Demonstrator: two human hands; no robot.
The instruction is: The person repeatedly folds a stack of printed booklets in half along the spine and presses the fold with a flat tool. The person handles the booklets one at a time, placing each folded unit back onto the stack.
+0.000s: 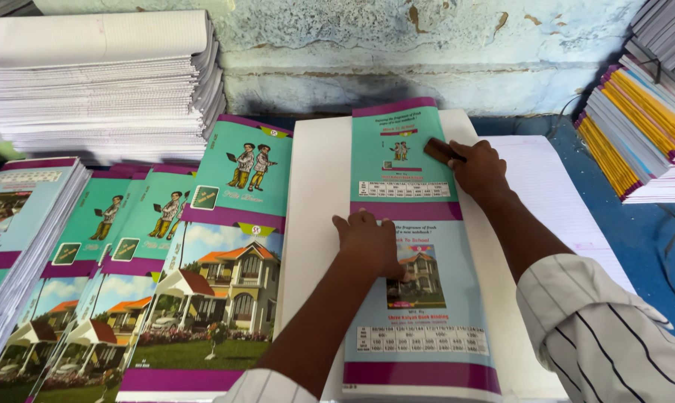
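Now the left hand [367,240] presses flat on the printed cover sheet [416,246] atop the white stack [315,194], while the right hand [475,168] grips a dark block [438,149], smoothing its fold; steady pressure seems needed.

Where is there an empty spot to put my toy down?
The bare blue table between the lined white sheets and the yellow-edged notebook stack is free. Left is crowded with overlapping house-picture covers. Both hands, left and right, press the middle teal-and-purple cover.
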